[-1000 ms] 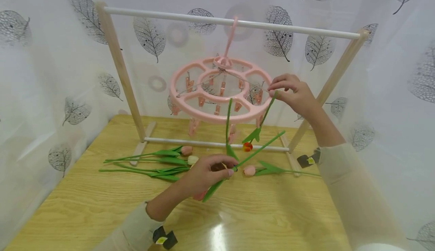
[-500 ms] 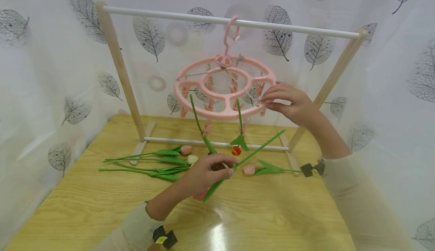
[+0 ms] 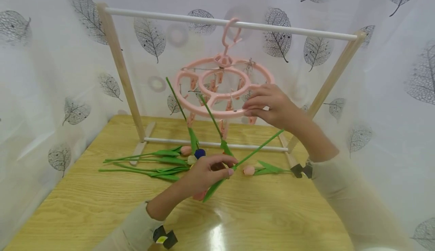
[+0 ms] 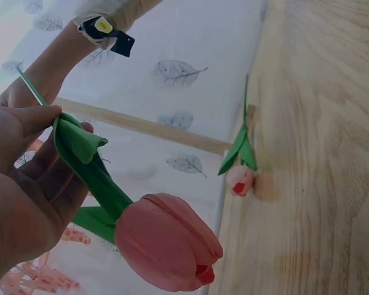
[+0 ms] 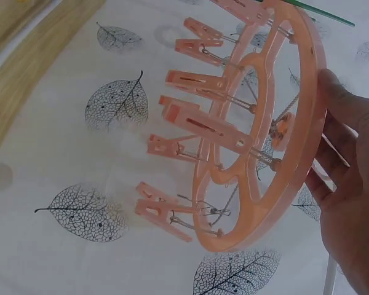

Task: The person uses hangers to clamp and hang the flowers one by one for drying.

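Note:
My left hand point(image 3: 204, 173) pinches the green stem of an artificial pink tulip point(image 4: 166, 243) between thumb and fingers, low over the table; its bloom points down. My right hand point(image 3: 272, 107) grips the front right rim of a round pink clip hanger point(image 3: 224, 114). In the right wrist view, the thumb lies on the outer rim of the hanger point(image 5: 310, 123), and several pink clips point(image 5: 203, 126) dangle from it. Two tulips hang upside down at its front left: a blue tulip point(image 3: 199, 153) and another tulip point(image 3: 211, 117), whose bloom is mostly hidden behind my left hand.
The hanger hooks over the white top bar point(image 3: 163, 16) of a wooden-legged rack point(image 3: 119, 62). Several tulips point(image 3: 159, 160) lie at left on the wooden table point(image 3: 85, 205). A single pale pink tulip point(image 3: 249, 170) lies at right. A leaf-print curtain point(image 3: 68, 73) surrounds the table.
The hanger has turned, carrying its two hanging tulips to the left. My right hand has moved left and slightly down with the rim. My left hand and its tulip stay put.

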`<state>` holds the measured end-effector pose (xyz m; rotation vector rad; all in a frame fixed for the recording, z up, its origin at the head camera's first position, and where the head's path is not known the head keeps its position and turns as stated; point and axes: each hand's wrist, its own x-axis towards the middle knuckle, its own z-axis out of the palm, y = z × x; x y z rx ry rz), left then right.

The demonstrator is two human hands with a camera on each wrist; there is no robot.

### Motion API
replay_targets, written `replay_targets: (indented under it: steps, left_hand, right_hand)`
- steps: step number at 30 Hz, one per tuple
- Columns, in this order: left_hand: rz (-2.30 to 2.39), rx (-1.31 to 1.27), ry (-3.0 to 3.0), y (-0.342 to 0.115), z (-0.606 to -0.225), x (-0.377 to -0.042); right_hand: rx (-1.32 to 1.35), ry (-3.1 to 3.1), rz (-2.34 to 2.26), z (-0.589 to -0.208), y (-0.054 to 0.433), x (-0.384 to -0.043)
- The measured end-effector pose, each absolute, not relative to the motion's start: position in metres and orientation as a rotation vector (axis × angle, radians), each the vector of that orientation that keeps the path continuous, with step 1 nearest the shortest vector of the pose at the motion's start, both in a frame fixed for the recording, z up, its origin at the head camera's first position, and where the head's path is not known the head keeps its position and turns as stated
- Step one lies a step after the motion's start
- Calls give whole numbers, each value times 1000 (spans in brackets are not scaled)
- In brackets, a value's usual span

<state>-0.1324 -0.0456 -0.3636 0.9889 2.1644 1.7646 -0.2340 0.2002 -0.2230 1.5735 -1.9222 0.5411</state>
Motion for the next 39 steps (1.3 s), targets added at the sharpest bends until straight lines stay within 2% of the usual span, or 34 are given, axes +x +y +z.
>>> replay_targets:
  steps: [21,39]
  left_hand:
    - [1781,1042,2154,-49,-367,-136]
    - [1752,1108,2141,-48,-366,-134]
  right_hand:
    - [1657,-1988,622,-210,147,-225]
    - [1539,-2047,505,-208,160,-219]
